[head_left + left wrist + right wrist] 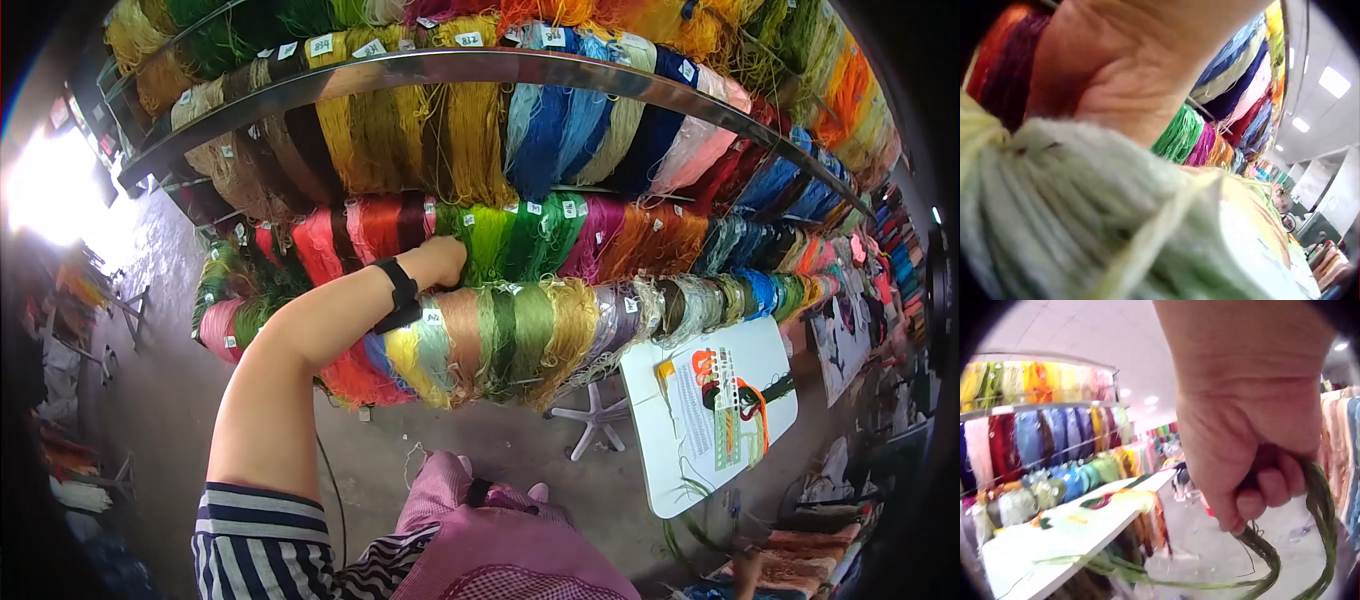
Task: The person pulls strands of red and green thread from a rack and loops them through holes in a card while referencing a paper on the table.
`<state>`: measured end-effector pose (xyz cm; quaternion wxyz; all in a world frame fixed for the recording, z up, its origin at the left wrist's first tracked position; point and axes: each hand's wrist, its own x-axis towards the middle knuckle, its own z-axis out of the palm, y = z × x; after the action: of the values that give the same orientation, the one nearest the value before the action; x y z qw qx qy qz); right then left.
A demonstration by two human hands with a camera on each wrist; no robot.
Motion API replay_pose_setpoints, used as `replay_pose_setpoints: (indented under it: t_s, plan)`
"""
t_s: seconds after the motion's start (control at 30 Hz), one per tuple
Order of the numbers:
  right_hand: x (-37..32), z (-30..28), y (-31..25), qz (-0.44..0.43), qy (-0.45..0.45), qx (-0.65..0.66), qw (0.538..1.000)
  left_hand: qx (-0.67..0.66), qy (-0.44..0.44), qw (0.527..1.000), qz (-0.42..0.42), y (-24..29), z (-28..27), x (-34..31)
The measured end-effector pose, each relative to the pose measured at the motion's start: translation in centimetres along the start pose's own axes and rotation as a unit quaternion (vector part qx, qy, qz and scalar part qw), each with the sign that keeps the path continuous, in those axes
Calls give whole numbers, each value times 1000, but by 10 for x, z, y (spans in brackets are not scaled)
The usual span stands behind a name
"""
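My left hand [447, 262] reaches over the front row of skeins into the row behind, between dark red skeins [410, 222] and bright green skeins [485, 240]. Its fingers are hidden there, and I cannot tell whether they grip a strand. In the left wrist view the heel of the left hand [1129, 75] stands behind a blurred pale grey-green skein [1085, 200]. Low at the right, my right hand [1254, 450] grips a bundle of green thread [1322, 519] in curled fingers. The bundle loops below the fist, and its loose end trails over the white board's edge.
The white board [650, 400] bears a printed sheet [695, 410] and coloured threads. A metal rail [440, 68] crosses above the tagged skeins. Below the rack is a wheeled chair base [590, 425]. Pinkish skeins [800, 560] hang at the lower right.
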<state>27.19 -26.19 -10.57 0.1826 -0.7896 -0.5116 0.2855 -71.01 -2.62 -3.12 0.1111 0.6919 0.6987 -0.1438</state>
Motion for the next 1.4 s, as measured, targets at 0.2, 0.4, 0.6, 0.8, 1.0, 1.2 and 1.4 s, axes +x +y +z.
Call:
replay_pose_setpoints:
  t_s: [0.2,0.4,0.6,0.8,1.0,1.2,1.4]
  plan:
    - [-54,158,-198,17,-365,-235,901,-23,-193,980,32,-7,-68,-24]
    - [-95,224,-369,-72,-469,8,880,-93,250,961,69,12,-122,-131]
    - [-119,225,-505,-111,-531,319,777,-524,-102,835,136,122,-83,-194]
    - [-132,203,-544,-156,-598,372,693,-791,-177,500,304,223,-6,-196]
    - [-121,211,-544,-231,-557,337,723,-919,29,361,155,239,-39,-212]
    - [-83,242,-528,-301,-553,164,759,-959,193,160,131,177,-38,-235]
    - [-28,269,-499,-311,-547,91,772,-914,385,126,32,51,-22,-307]
